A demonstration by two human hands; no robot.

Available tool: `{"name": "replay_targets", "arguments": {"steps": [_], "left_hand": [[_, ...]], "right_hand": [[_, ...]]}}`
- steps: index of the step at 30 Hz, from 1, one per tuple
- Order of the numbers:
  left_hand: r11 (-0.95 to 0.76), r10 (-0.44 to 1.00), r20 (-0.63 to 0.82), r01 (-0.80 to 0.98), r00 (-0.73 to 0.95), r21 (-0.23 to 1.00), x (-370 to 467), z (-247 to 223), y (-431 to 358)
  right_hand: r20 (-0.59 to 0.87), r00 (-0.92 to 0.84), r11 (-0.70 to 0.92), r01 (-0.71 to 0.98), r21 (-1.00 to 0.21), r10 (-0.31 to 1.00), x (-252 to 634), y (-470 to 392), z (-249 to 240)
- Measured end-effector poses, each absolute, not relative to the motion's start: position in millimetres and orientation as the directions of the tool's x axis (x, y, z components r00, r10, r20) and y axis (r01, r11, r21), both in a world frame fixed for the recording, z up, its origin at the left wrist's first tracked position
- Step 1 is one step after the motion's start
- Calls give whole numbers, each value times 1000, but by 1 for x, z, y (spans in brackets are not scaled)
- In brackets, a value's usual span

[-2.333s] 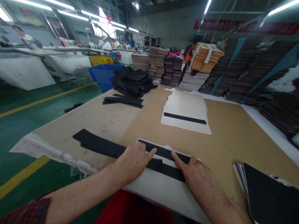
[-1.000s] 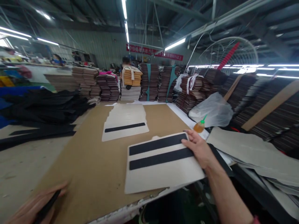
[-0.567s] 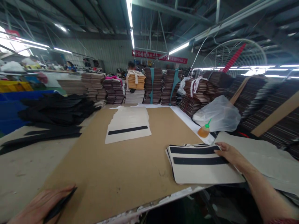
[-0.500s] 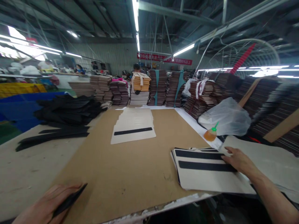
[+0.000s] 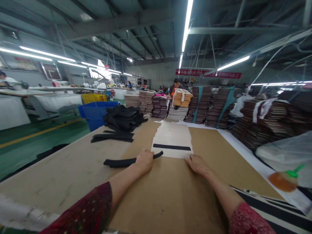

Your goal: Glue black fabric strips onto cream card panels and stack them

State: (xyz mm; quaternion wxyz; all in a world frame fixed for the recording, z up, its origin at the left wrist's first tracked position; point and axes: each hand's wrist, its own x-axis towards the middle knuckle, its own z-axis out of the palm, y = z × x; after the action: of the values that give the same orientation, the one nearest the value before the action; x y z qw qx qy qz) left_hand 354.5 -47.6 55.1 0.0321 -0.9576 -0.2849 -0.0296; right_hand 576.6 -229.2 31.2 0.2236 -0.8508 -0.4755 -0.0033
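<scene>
My left hand (image 5: 145,161) is closed around a bundle of black strips (image 5: 119,162), whose ends stick out on both sides of the fist. The bundle's right end lies close to the lower left corner of a white sheet. That white sheet (image 5: 172,152) is the front one of several overlapping white sheets (image 5: 173,131) and bears one black strip (image 5: 172,147) across it. At its lower right corner is my right hand (image 5: 198,164), fingers bent and pinching the edge; the fingertips are partly hidden.
Loose black strips (image 5: 112,138) and a black heap (image 5: 124,117) lie left, by a blue bin (image 5: 97,112). Sheets with black strips (image 5: 268,208) lie at lower right, near an orange bottle with a green tip (image 5: 284,180). Tall stacks (image 5: 200,104) line the back; a person (image 5: 176,85) is behind them.
My right hand has left the striped stack at right and come to the white sheet's corner. My left hand has moved forward and right with the black strips. The view has turned left.
</scene>
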Motion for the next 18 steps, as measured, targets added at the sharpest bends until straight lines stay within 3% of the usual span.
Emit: {"name": "replay_targets", "arguments": {"steps": [5,9,12,15,18], "left_hand": [[-837,546,20,546,838,-22,325,54,-58],[-870,492,-50,493,869,5,255,63,-94],[-877,470,-102,477,877,55,193,68,-129],[-835,522,-166,541,837,100,143,72,-155],[-782,586,-189,611,788,125,113,78,-168]], "right_hand": [[38,460,-437,865,-246,887,550,-255,34],[-11,416,-410,892,-189,909,502,-309,15],[62,369,-358,923,-144,927,463,-356,-24],[244,255,-238,966,-98,936,440,-396,-59],[421,178,-155,984,-88,889,433,-415,-59]]}}
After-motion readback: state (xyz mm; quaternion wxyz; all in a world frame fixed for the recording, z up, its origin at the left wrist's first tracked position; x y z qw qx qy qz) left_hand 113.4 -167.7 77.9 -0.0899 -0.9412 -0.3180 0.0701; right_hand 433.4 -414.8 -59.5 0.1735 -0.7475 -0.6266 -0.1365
